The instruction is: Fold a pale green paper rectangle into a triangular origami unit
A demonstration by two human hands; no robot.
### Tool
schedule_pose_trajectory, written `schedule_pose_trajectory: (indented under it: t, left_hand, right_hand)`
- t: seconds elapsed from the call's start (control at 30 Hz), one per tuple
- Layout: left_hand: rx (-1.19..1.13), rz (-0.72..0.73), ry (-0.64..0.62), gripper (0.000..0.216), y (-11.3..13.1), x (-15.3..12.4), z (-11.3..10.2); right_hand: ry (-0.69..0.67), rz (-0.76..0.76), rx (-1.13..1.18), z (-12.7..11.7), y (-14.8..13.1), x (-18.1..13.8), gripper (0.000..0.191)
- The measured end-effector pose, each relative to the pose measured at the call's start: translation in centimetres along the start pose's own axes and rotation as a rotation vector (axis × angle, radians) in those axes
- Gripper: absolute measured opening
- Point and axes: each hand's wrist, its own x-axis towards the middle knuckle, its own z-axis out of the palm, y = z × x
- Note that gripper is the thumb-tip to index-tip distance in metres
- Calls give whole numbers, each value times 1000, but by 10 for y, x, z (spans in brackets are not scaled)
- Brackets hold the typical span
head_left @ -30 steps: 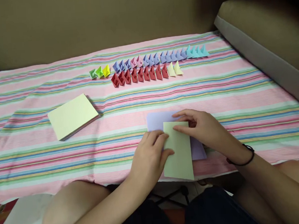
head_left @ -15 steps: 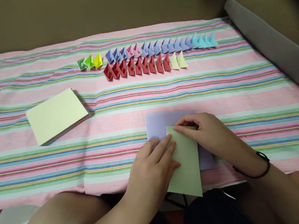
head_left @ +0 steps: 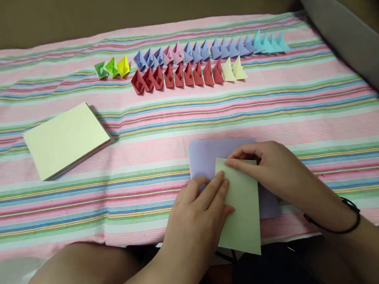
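Head camera view gives us two bare hands at the near edge of a striped cloth point(head_left: 150, 145), both working on one pale green sheet of paper point(head_left: 243, 216). This sheet lies partly over a purple card point(head_left: 218, 148), to the right of the middle, and its near end passes beyond the cloth's edge. We suppose the card serves as a smooth, firm base, because the cloth alone looks soft and slightly wrinkled.

Our left hand point(head_left: 195, 211) rests on the sheet's left side: the index and middle fingers lie close together near the far left corner, while the thumb is apart, lower on the paper. Probably they press so that the sheet will not slide. Our right hand point(head_left: 270, 166) pinches the far edge, with thumb on top; what the other fingers do underneath, we cannot tell.

To the left lies a paper stack point(head_left: 66, 140), well apart from the hands, perhaps for leaving them free room. Farther away, red paper boats point(head_left: 178, 76) and two cream paper boats point(head_left: 229, 70) make one row, with more coloured ones point(head_left: 196, 52) behind, seemingly arranged by colour.
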Motion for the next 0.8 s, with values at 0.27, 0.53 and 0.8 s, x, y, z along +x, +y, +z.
schedule_pose_trajectory:
  t: [0.27,0.53,0.8]
  left_hand:
    - [5,8,-10,35,0,-1,-1]
    - [3,0,-19,35,0,-1,-1]
    - [20,4,-20,36,0,-1,1]
  right_hand:
    - [-25,-9,43,-1,1,-1,19]
    - [-8,-15,21,0,1,-1,18]
    - [-11,-28,33,0,2,0,18]
